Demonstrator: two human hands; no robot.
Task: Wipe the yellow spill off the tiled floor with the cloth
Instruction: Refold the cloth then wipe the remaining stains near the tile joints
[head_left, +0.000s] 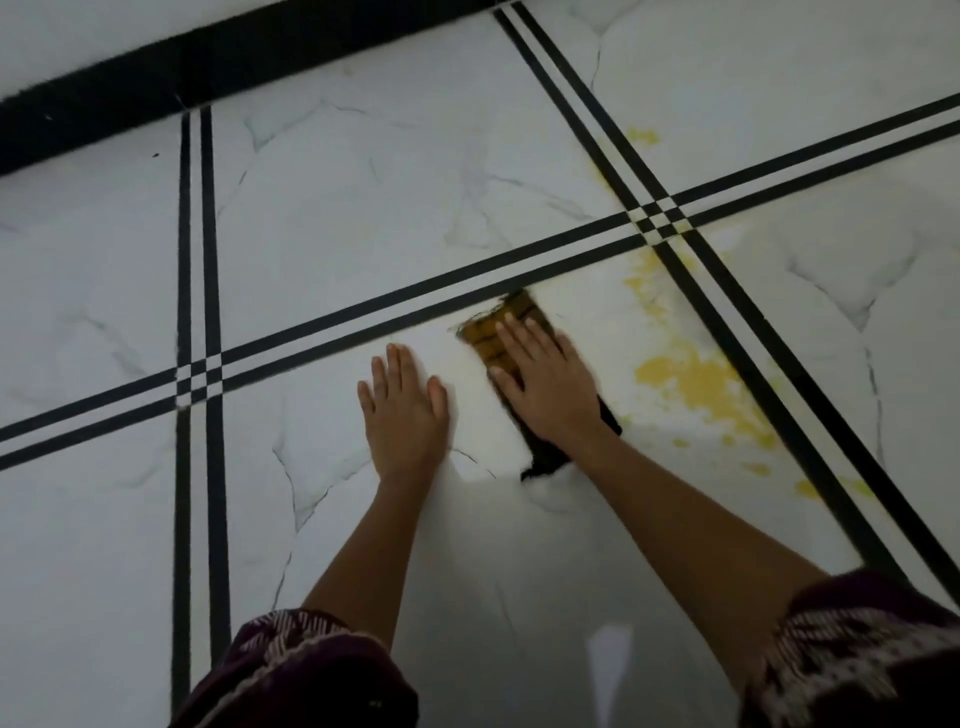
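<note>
A dark cloth (491, 335), stained yellow-brown at its far end, lies flat on the white marble-look tiled floor (337, 208). My right hand (545, 382) presses down on it with fingers spread; the cloth's dark tail sticks out behind my wrist. The yellow spill (696, 382) spreads in patches just right of the cloth, with fainter smears running up to the black-line crossing and a small spot beyond it (643, 136). My left hand (405, 410) rests palm down on the bare tile, left of the cloth, holding nothing.
Double black lines (415, 296) cross the tiles in a grid. A black skirting band (208, 73) runs along the wall at the top left. My patterned dark sleeves (857, 649) fill the bottom corners.
</note>
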